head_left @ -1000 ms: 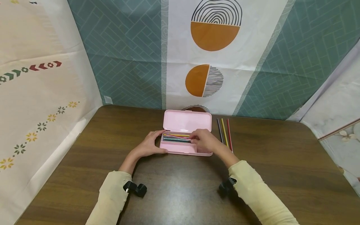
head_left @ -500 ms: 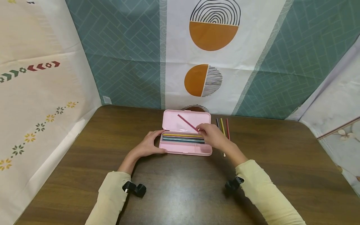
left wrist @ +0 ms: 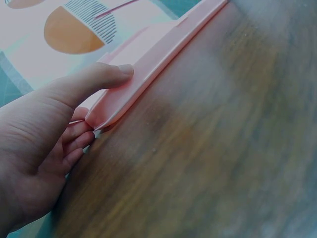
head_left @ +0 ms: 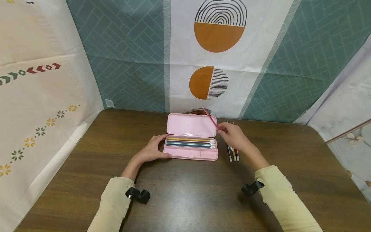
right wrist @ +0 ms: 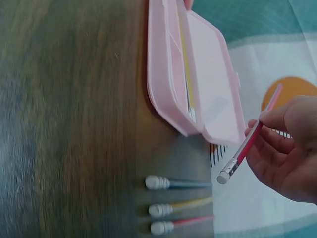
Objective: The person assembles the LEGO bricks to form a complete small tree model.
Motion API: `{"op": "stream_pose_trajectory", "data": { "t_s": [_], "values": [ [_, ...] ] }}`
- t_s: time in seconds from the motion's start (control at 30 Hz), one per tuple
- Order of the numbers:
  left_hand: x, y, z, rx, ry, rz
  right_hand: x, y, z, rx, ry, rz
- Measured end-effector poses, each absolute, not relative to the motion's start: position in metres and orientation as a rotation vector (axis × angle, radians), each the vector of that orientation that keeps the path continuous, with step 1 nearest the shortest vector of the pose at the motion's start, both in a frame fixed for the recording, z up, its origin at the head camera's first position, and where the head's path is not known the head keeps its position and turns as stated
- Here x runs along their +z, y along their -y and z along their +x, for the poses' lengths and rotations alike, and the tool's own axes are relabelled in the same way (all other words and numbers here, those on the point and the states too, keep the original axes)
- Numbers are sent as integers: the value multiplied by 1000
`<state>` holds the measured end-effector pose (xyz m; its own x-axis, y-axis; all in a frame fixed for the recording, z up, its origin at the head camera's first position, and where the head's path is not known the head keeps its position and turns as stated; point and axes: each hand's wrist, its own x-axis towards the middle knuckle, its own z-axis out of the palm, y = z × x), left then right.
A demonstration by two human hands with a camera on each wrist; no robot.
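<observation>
An open pink pencil case [head_left: 179, 154] lies on the table, its lid [head_left: 189, 125] tipped back toward the wall. Several pencils [head_left: 188, 143] with white erasers lie side by side in its rear compartment; yellow and dark green ones show. At the left end my left hand [head_left: 150, 150] grips the case, thumb [left wrist: 111, 75] on the front wall and fingers round the corner. Right of the case, my right hand [head_left: 235, 136] pinches a red pencil [right wrist: 246, 145] in the air, eraser end toward me. Below it three pencils, dark [right wrist: 184, 184], yellow [right wrist: 184, 205] and red [right wrist: 187, 221], lie on the table.
The brown wooden table [head_left: 185, 193] ends at a patterned cloth wall [head_left: 133, 64] just behind the case. Further cloth hangings [head_left: 37, 106] stand along the left and right sides. A black wrist camera [head_left: 140, 195] sits on each sleeve.
My right hand has lifted the red pencil out of the case and carried it right, over the three pencils on the table. My left hand has stayed on the case.
</observation>
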<state>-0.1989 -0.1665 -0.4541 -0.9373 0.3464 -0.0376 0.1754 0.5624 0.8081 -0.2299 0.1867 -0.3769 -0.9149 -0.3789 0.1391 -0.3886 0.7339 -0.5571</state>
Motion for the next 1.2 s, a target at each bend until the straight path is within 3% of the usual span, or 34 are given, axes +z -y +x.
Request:
{"op": "stream_pose_trajectory", "data": {
  "t_s": [0.63,1.2],
  "values": [
    [-455,167,-198,1328,-2603,446,-395,-256,-229,889,3067,139],
    [-455,168,-199,1309,-2603,462,-416,-259,-229,868,3096,58]
  ]
}}
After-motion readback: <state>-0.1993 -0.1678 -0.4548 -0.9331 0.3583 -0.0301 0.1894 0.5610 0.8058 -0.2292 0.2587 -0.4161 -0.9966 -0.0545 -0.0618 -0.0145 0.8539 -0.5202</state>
